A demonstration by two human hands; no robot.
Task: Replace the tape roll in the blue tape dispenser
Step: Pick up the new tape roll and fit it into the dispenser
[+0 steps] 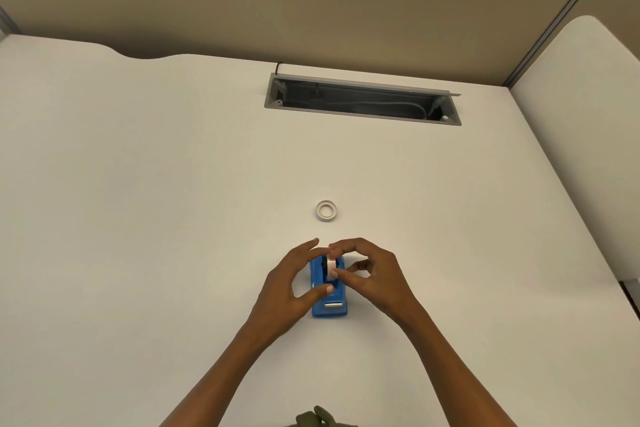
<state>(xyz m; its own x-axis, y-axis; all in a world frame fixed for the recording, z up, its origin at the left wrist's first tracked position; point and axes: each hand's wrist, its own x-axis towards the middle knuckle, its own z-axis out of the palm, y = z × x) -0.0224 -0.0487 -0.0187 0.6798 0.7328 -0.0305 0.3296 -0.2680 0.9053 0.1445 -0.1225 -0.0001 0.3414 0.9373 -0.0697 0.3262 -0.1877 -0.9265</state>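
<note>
- Both hands are working right over the blue tape dispenser, which is sitting on the white desk directly in front of the person
- Right hand is pinching the white tape roll between thumb and fingertips, the roll standing on edge in the dispenser's cradle
- Left hand is cupping the dispenser's left side, fingers curved and spread, thumb pressing near the front by the cutter
- Whether the roll is going in or coming out, I cannot tell from here
- Dispenser's long axis is running straight away from the person, cutter end nearest the body, roll end farther off
- Looking beyond the fingertips, a second ring of tape is lying flat on the desk, well apart from the hands and straight ahead along that same axis
- That ring is lying about midway between the two hands, perhaps a touch nearer the left, so either could be reaching forward for it
- Farther back, an open cable tray is sitting recessed in the desk
</note>
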